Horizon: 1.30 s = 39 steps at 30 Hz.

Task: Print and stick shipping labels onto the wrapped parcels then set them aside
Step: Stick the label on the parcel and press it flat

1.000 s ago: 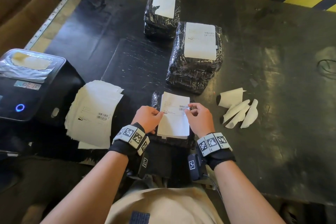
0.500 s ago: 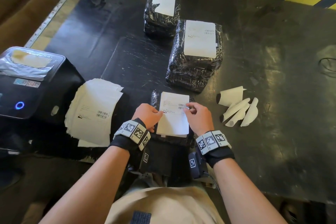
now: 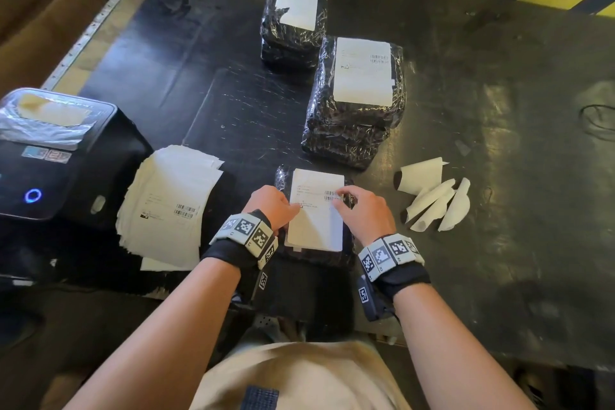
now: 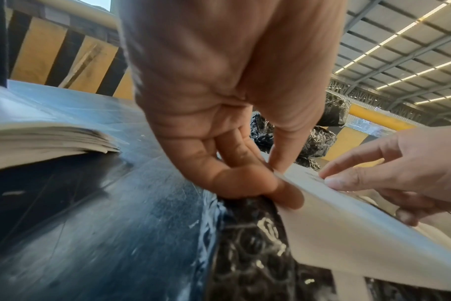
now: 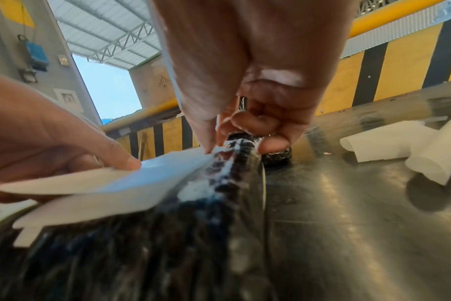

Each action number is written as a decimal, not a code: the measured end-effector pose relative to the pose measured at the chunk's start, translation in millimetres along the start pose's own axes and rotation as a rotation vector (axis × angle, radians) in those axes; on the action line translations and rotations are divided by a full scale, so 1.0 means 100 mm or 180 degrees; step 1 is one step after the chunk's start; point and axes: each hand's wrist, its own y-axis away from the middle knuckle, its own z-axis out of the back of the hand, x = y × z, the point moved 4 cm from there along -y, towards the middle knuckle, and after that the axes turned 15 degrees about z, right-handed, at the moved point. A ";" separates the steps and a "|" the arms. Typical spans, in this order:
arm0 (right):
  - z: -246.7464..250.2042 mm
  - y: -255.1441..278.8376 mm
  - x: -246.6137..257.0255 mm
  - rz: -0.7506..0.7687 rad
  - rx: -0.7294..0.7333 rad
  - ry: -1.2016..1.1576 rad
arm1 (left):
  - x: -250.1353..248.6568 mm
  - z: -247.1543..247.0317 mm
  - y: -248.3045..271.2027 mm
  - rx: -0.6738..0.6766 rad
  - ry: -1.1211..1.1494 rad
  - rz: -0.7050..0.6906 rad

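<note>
Left hand (image 3: 271, 210) pinches the label's (image 3: 316, 220) left edge; right hand (image 3: 361, 211) fingers (image 4: 348, 179) pinch its right edge over the parcel (image 4: 258, 254).

Both forearms extend fwd from the body over the near edge of the worktop, roughly parallel, wrists close together. Each wrist carries a black strap w/ marker tiles.

Left hand (image 3: 273, 207): knuckles up, fingers curled down. Thumb above, fingers (image 4: 247, 179) below, pinching the left edge of a white sheet.

Right hand (image 3: 361, 210): knuckles up, index extended toward the left hand. Per right wrist view, thumb and index tips meet at the sheet's right edge; remaining fingers (image 5: 255, 122) curled under the palm.

Hands are near each other, not touching.
</note>
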 end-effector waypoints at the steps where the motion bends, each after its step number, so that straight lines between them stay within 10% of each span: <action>1: 0.01 0.02 -0.01 -0.0010 0.0025 0.0105 | -0.01 0.00 0.00 -0.0024 -0.0062 -0.0020; 15: -0.34 0.50 -0.02 -0.0237 0.0403 -0.0787 | 0.25 0.00 0.17 -0.0459 -0.0241 -0.0132; 23: -0.26 0.61 -0.09 -0.0175 0.0432 -0.0883 | 0.39 0.00 0.24 -0.0010 -0.0387 -0.0292; 39: -0.22 -0.42 -0.15 -0.1340 0.0240 -0.1559 | -0.30 0.02 -0.32 -0.0351 0.0564 0.0465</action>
